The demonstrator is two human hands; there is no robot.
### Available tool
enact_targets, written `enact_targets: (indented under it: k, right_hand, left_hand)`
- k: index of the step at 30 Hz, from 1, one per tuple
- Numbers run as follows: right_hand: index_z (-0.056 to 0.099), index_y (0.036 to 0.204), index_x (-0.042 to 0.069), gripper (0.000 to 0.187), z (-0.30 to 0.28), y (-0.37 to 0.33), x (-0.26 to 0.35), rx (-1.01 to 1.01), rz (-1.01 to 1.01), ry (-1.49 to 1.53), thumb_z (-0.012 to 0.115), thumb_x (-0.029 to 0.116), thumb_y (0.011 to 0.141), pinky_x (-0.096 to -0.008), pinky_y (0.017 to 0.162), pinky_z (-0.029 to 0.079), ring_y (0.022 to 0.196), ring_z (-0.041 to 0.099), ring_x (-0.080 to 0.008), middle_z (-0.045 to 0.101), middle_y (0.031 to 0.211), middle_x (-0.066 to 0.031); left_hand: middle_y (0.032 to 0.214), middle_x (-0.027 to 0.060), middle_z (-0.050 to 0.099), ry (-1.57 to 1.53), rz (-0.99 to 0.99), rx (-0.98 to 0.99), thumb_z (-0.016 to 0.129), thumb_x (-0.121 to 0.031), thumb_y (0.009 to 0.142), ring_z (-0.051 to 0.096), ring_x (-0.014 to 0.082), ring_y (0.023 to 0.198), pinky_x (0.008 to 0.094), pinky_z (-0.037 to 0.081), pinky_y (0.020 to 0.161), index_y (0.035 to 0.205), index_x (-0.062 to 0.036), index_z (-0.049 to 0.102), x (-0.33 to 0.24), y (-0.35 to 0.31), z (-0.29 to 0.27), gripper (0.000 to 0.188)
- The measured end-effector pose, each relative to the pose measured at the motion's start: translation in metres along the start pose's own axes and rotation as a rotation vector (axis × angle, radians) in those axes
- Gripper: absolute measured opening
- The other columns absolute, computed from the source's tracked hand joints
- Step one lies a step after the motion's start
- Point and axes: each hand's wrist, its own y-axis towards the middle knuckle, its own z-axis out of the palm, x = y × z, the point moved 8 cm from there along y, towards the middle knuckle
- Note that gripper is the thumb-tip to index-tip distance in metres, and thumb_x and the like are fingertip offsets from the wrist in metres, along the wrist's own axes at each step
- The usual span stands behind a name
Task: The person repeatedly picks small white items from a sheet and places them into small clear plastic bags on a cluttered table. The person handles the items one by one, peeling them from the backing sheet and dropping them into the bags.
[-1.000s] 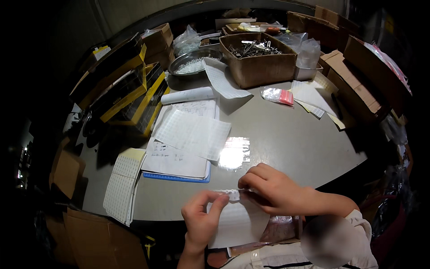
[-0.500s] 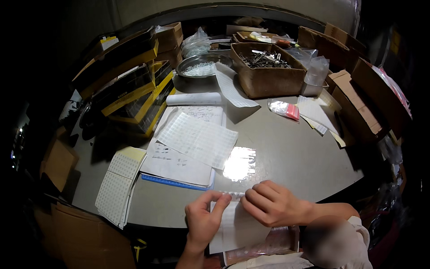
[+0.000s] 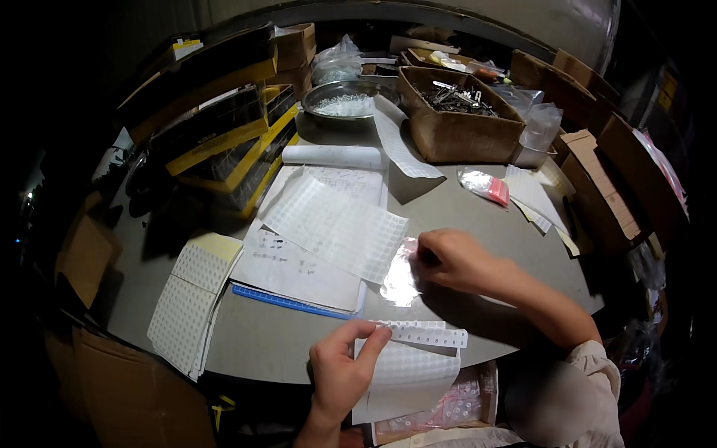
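Observation:
My left hand (image 3: 340,371) pinches the left end of a white sticker sheet (image 3: 407,371) whose top edge is folded over at the table's near edge. My right hand (image 3: 452,259) has reached forward onto the grey table (image 3: 478,224), its fingers resting on a small clear plastic bag (image 3: 399,272) that shines under the light. A larger sheet of small white stickers (image 3: 336,228) lies just left of that bag, over a notepad (image 3: 299,265).
A brown cardboard box of metal parts (image 3: 457,119) and a metal bowl (image 3: 343,98) stand at the back. Yellow and black boxes (image 3: 224,142) line the left. More sticker sheets (image 3: 190,299) hang at the front left. A pink-topped bag (image 3: 485,185) lies at the right, cardboard boxes (image 3: 597,179) beyond.
My right hand left the sticker sheet and moved forward onto the clear bag. My left hand stays gripping the sheet. The view has tilted down and closer to the table.

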Motion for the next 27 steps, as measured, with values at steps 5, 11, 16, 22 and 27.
enact_targets:
  k: [5,11,16,22,27]
  right_hand:
    - [0.07,0.102,-0.002,0.03,-0.019,-0.015,-0.024,0.291,0.212,-0.173,0.077,0.026,0.091,-0.044,0.074,0.054,0.084,0.071,-0.0358,0.072,0.09,-0.0202]
    - [0.067,0.106,-0.001,0.027,-0.03,-0.015,-0.011,0.107,0.055,0.127,0.076,0.021,0.093,-0.0433,0.075,0.054,0.085,0.071,-0.0342,0.073,0.092,-0.0174]
    - [0.062,0.101,0.001,0.017,-0.006,-0.005,0.005,-0.054,-0.043,0.038,0.072,0.013,0.093,-0.0457,0.077,0.053,0.088,0.066,-0.0381,0.068,0.094,-0.0184]
    - [0.06,0.098,0.002,0.02,-0.013,-0.023,-0.023,-0.035,0.137,-0.095,0.074,0.015,0.092,-0.0489,0.078,0.052,0.089,0.065,-0.0424,0.067,0.094,-0.0203]
    - [0.063,0.101,0.002,0.024,-0.03,-0.035,-0.009,0.051,0.06,-0.021,0.077,0.02,0.093,-0.0453,0.077,0.053,0.087,0.067,-0.0371,0.067,0.093,-0.0167]
  left_hand:
    - [0.083,0.0007,0.073,-0.032,0.019,0.0,0.078,-0.004,0.093,0.053,-0.0005,0.067,0.0169,0.034,0.054,0.097,0.0055,0.076,0.002,-0.001,0.002,0.011]
    - [0.085,0.0011,0.073,-0.062,0.013,0.035,0.075,-0.002,0.094,0.053,-0.0002,0.068,0.0167,0.035,0.055,0.101,0.0055,0.077,0.0,0.0,0.004,0.01]
    - [0.088,0.0015,0.074,-0.12,-0.023,0.058,0.073,-0.001,0.096,0.053,0.0001,0.069,0.0168,0.036,0.057,0.104,0.0053,0.078,0.002,0.001,0.004,0.011]
    - [0.089,0.0036,0.075,-0.051,-0.042,0.04,0.074,-0.002,0.095,0.06,0.0042,0.076,0.0185,0.045,0.064,0.104,0.0059,0.077,0.006,0.0,0.002,0.012]
    - [0.089,0.0055,0.076,0.023,-0.023,0.043,0.075,-0.002,0.095,0.064,0.0074,0.08,0.0208,0.049,0.069,0.102,0.0073,0.076,-0.001,-0.001,0.003,0.012]
